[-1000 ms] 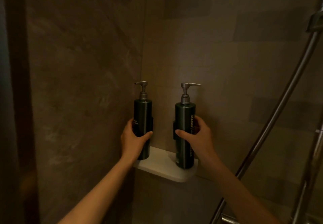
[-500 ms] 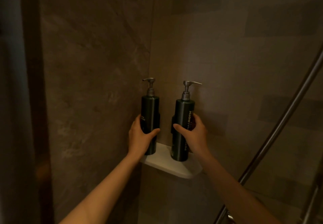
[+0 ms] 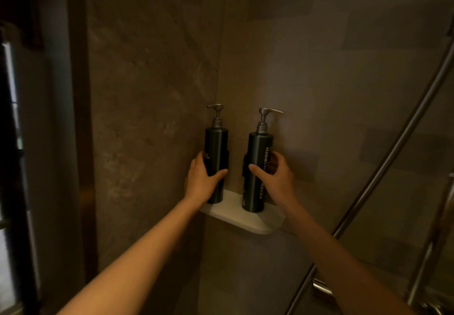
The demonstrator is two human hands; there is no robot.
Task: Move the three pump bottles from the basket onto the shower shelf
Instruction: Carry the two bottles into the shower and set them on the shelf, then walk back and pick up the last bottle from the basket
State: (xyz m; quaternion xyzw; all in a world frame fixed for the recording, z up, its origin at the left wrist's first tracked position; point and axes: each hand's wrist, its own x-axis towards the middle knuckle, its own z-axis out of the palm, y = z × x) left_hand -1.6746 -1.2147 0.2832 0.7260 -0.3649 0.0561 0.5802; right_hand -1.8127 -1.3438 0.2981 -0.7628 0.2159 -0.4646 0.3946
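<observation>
Both of your bare forearms reach up from the bottom edge toward the corner of the brown tiled shower, where a small white corner shelf (image 3: 235,216) juts out of the wall just below centre.

Your left hand (image 3: 201,182) is wrapped around the lower half of the dark green cylindrical pump bottle with a silver pump head (image 3: 216,152), thumb across the front at about 3 o'clock and fingers curled behind on the 9 o'clock side. That bottle stands upright at the shelf's left end, tight against the left wall, spout pointing left.

Your right hand (image 3: 275,179) grips the second dark green metal pump bottle with white lettering down its side (image 3: 258,167), thumb pressed on the front and fingers around the right flank. It stands upright on the shelf at 3 o'clock of the first, close beside it but apart, spout pointing right.

A curved chrome shower hose (image 3: 393,147) sweeps diagonally at the right.
</observation>
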